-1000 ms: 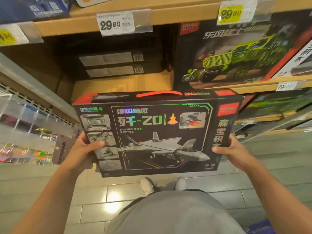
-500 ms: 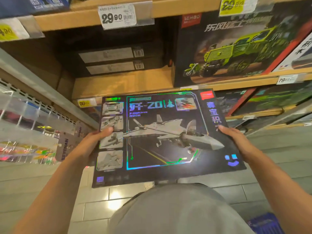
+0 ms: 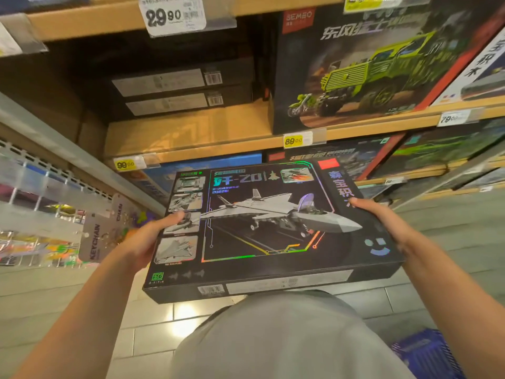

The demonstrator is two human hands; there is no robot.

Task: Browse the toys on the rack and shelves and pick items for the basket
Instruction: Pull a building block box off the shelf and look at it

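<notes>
Holding jet box (image 3: 262,228) flat at waist, long axis left-right | left hand (image 3: 144,239) and right hand (image 3: 382,222) gripping short ends, thumbs on top | basket (image 3: 426,351) low right, nearer right hand

A toy shop aisle: wooden shelves (image 3: 191,132) stacked with boxed building sets (image 3: 369,67), price tags (image 3: 175,16) clipped to shelf edges, keychains (image 3: 95,242) hanging on a rack, tiled floor (image 3: 54,310).
</notes>
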